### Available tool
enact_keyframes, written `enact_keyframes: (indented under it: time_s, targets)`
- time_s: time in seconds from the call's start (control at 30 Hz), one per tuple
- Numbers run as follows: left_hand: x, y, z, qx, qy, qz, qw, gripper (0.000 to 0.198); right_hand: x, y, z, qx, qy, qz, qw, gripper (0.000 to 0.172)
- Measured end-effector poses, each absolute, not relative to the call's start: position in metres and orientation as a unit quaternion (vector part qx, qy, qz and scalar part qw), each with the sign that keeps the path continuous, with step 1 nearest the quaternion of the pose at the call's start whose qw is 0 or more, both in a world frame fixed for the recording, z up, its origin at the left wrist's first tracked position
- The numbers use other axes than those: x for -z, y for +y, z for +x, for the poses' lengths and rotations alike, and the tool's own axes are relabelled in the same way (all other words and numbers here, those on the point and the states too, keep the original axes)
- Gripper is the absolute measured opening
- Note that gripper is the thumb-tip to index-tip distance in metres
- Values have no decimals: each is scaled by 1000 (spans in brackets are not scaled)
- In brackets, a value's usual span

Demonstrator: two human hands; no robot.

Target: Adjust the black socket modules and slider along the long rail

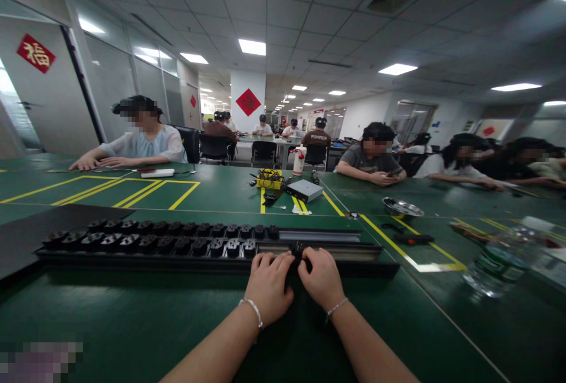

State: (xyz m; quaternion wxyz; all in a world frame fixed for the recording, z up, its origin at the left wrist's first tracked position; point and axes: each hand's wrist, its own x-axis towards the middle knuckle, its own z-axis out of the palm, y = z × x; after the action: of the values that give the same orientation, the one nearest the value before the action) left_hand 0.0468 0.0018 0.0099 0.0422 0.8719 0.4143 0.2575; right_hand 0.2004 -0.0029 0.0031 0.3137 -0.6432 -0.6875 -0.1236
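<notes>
A long black power track [362, 256] lies across the green table before me. Several black socket modules [181, 246] sit in two rows along its left and middle part. At the right part of the front channel is a single black socket module [299, 248]. My right hand [322, 277] is closed, thumb and fingers pinching this module from the right. From the left, my left hand [270, 286] is closed at the same module, with its other fingers bent over the track's front edge. The fingers partly hide the module's underside.
A water bottle [499, 259] stands at right, near a metal bowl [402, 207] and a black-and-red tool [413, 238]. Farther back are a grey box [304, 190], a yellow basket [269, 178] of cables and a white bottle [299, 160]. A dark mat [26, 233] lies left; people sit around.
</notes>
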Motion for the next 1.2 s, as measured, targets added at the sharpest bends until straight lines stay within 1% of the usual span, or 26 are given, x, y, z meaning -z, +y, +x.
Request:
enact_keyframes:
  time_s: [0.77, 1.2]
  targets:
    - [-13, 0, 48, -233, 427, 872, 42, 55, -3, -5, 200, 138, -673, -657, 309, 10]
    - [-10, 1, 48, -246, 423, 871, 39, 55, -3, -4, 202, 134, -678, -654, 309, 11]
